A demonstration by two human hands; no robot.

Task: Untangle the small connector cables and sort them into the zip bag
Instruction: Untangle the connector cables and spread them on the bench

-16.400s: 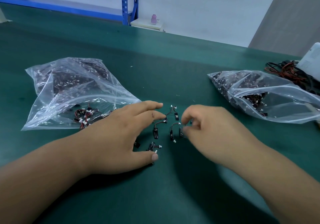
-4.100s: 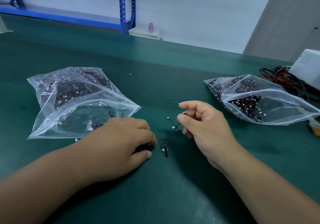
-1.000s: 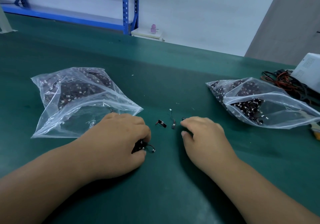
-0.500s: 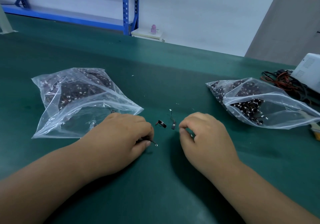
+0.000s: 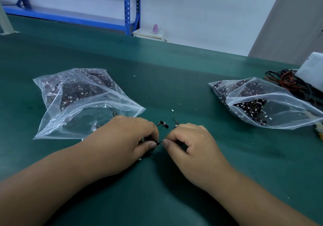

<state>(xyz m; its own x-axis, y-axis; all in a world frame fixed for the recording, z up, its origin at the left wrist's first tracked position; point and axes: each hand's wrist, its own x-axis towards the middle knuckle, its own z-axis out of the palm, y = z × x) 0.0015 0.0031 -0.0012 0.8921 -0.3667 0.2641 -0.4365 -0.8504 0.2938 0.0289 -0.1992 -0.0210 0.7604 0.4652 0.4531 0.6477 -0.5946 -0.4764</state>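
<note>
My left hand (image 5: 125, 138) and my right hand (image 5: 190, 143) meet at the middle of the green table. Between their fingertips they pinch one small black connector cable (image 5: 157, 142); most of it is hidden by the fingers. Just beyond the hands lie a loose black connector piece (image 5: 164, 124) and another short cable (image 5: 174, 117) with a white plug. A clear zip bag (image 5: 83, 103) holding many cables lies on the left, touching my left hand. A second clear zip bag (image 5: 262, 101) with cables lies on the right.
A tangle of red and black wires (image 5: 288, 82) and a white box (image 5: 312, 68) sit at the far right edge. A blue metal rack (image 5: 129, 7) and a small white cabinet (image 5: 148, 34) stand beyond the table's far edge.
My right hand has moved left and down to meet my left hand, and both now pinch the same small cable. The two loose pieces beyond them have stayed put.
</note>
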